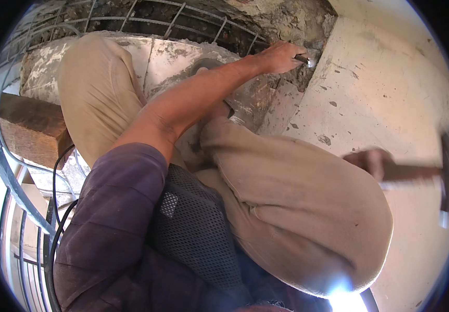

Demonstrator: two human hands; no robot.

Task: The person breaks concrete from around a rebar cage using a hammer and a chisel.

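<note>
My left hand (281,57) reaches across to the far right and is closed round a dark metal chisel (302,59). The chisel's shiny end shows beside the fist, near the broken edge of the plastered wall (378,99). Out at the right, past my bent knee, my right hand (374,162) grips the wooden handle of a hammer (414,173). Motion smears the hammer, and its dark head stands well apart from the chisel. My knee partly hides the right hand and its forearm.
A grid of steel reinforcing bars (172,23) runs along the far edge above rough broken masonry (307,26). To the left lie a thick wooden beam (34,130), a curved metal railing (13,182) and a black cable (55,249). Pale, stained slabs (167,54) lie beyond my legs.
</note>
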